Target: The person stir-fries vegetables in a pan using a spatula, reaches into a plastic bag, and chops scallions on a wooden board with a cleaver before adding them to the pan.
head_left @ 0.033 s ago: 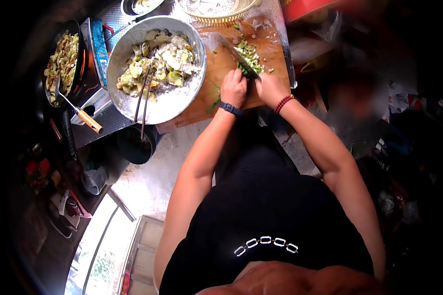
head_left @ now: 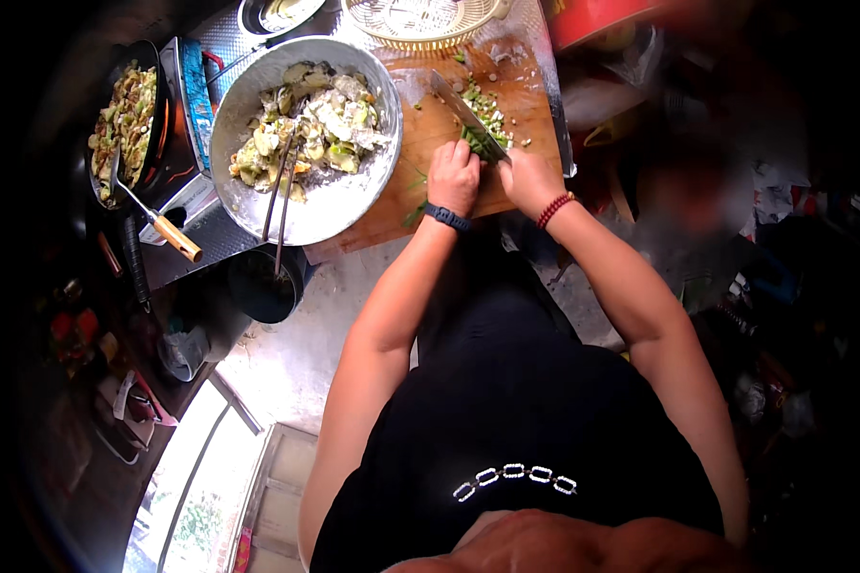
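Observation:
My right hand (head_left: 532, 179) grips the handle of a kitchen knife (head_left: 452, 100), its long blade slanting up and left across a wooden cutting board (head_left: 524, 72). Close by on the left, my left hand (head_left: 454, 179), fingers curled, presses a bunch of scallions (head_left: 418, 199) to the board beside the blade. Long green leaves trail out on that hand's left side. Chopped scallion pieces (head_left: 488, 107) lie scattered to the right of the blade. The spot where edge meets stalks is partly hidden by the fingers and the blade.
Left of the board stands a large metal bowl (head_left: 258, 212) of flour-coated vegetable slices, with chopsticks (head_left: 280, 196) in it. Farther left, a pan (head_left: 162, 115) holds food and a wooden-handled spatula (head_left: 177, 239). A plastic basket (head_left: 425, 40) sits at the board's far end.
The blade has tilted slightly, showing more of its flat side. My hands have shifted only a little; both keep their hold.

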{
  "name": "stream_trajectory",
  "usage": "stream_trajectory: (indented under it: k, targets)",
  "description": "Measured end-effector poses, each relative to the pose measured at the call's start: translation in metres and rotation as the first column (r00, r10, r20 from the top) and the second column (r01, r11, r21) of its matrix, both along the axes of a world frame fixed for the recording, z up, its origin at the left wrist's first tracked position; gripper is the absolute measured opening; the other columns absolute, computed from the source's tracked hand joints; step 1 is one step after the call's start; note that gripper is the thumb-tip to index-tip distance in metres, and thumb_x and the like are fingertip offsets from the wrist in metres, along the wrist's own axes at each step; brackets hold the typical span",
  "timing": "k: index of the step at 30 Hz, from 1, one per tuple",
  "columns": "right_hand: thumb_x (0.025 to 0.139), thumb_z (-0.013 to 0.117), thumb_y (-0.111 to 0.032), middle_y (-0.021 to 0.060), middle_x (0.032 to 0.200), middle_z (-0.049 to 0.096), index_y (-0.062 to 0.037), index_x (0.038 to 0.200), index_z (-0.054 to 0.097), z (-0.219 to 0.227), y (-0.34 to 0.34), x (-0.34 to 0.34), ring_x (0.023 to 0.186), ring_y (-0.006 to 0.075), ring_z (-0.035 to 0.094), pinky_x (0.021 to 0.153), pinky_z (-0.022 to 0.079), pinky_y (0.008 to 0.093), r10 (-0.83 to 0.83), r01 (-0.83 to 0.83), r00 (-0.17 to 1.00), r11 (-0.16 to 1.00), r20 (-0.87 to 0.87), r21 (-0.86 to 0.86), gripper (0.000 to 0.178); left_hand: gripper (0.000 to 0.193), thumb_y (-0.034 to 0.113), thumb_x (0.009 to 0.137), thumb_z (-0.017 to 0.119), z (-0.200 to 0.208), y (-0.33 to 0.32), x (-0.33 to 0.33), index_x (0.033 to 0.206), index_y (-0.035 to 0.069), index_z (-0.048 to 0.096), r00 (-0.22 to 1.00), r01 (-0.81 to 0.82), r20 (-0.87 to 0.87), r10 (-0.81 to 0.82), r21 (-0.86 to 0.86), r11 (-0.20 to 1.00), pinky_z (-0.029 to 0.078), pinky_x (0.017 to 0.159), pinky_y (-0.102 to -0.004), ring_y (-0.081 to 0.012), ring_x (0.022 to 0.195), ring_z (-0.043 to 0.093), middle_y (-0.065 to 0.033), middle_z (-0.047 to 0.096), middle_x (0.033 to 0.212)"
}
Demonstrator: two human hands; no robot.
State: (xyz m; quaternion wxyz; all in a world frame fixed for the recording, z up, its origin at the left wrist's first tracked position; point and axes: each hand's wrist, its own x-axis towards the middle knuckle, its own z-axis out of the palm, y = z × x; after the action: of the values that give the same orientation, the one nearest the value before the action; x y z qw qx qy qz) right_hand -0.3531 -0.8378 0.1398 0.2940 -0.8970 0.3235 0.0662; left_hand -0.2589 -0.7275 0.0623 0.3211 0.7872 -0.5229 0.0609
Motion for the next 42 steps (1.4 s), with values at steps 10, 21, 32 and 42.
stream_trajectory:
  k: [10,21,32,42]
  targets:
    - [0.088,0.052,-0.018,0.0258,0.071,0.061,0.0008,0.082,0.055,0.042,0.023,-0.032,0.071,0.0428,0.061,0.065,0.049,0.0499,-0.027,0.028,0.991,1.0,-0.134,0.004,0.02,0.013,0.015,0.071,0.059,0.009,0.009,-0.002,0.08,0.005,0.058,0.996,-0.063,0.064,0.054,0.147,0.987,0.044,0.078,-0.0395,-0.0279,0.09,0.052,-0.0129,0.054,0.104]
    - [0.082,0.05,-0.008,0.0258,0.085,0.064,0.0023,0.092,0.055,0.005,0.017,0.005,0.082,0.0407,0.064,0.074,0.051,0.0474,0.029,-0.03,0.959,1.0,-0.283,0.0,0.015,0.01,0.008,0.071,0.054,-0.017,0.0,-0.011,0.076,0.001,0.06,0.999,0.028,0.014,-0.03,0.133,0.991,0.045,0.068,-0.0389,-0.0294,0.083,0.048,-0.0139,0.05,0.092]
    - [0.083,0.05,-0.011,0.0278,0.081,0.063,0.0028,0.084,0.059,0.042,0.017,-0.015,0.081,0.0421,0.063,0.073,0.05,0.0489,0.047,-0.045,0.955,0.999,-0.291,0.013,0.016,0.022,0.003,0.075,0.055,-0.031,0.002,-0.013,0.097,0.001,0.054,0.961,-0.122,-0.251,0.117,-0.006,0.992,0.047,0.066,-0.0404,-0.0322,0.074,0.052,-0.0148,0.05,0.083]
    - [0.084,0.052,-0.015,0.0264,0.081,0.063,0.0016,0.084,0.06,0.004,0.005,0.01,0.079,0.042,0.062,0.072,0.05,0.0496,0.03,-0.03,0.991,1.0,-0.132,-0.003,0.018,0.023,0.004,0.077,0.053,-0.039,0.002,-0.011,0.1,0.001,0.054,0.964,-0.122,-0.243,0.107,-0.05,0.991,0.047,0.067,-0.0407,-0.0323,0.076,0.053,-0.014,0.051,0.086]
